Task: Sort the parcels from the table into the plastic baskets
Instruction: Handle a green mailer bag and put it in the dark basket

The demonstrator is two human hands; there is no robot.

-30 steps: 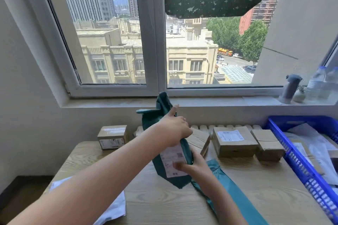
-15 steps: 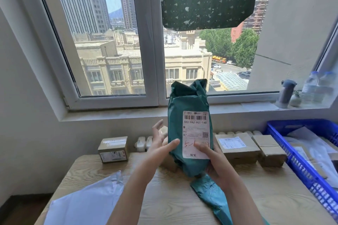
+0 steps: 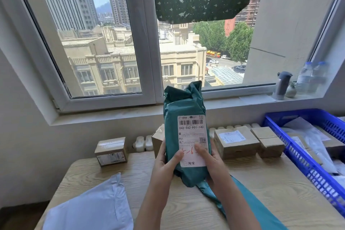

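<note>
So the teal parcel (image 3: 183,110) is standing upright in the air over the tabletop (image 3: 261,183), white label (image 3: 192,136) facing the camera, and both grips are clamped on its lower half. The left grip (image 3: 164,163) wraps its left edge, with the thumb lying across the label's bottom corner. The right grip (image 3: 212,162) wraps the right edge, with its thumb pressed on the red handwriting. The top of the parcel sticks up well clear of both. Right under the parcel a second teal mailer (image 3: 261,209) lies flat, though I can't tell if the two touch. Behind the parcel a brown carton (image 3: 157,140) peeks out, with two more cartons (image 3: 235,142) just to its right and a small taped box (image 3: 111,150) off to its left. A white mailer (image 3: 93,209) sits lower left of the parcel, and the blue basket (image 3: 291,147) is far right of it, already holding packages.
</note>
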